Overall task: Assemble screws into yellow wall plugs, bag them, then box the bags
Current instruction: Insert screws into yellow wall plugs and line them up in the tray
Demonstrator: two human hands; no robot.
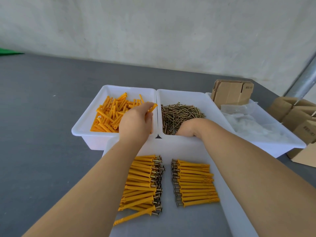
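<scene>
Plug (152, 107) pinched in the left hand (135, 122) above its tub (82, 127) — right hand (186, 128) digs among the screws (181, 112) (fingers hidden, grip unclear) — ready to pair them.

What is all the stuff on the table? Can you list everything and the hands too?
plug tub: one, white, back left, holds loose yellow plugs
screw tub: one, white, back middle, holds brass-coloured screws
bag tub: one, white, back right, holds clear bags and flat cardboard boxes
tray: one, white, front, with two piles of finished plugs
cartons: several, brown, far right
left hand: pinches one plug
right hand: fingers dip among screws, hidden
</scene>
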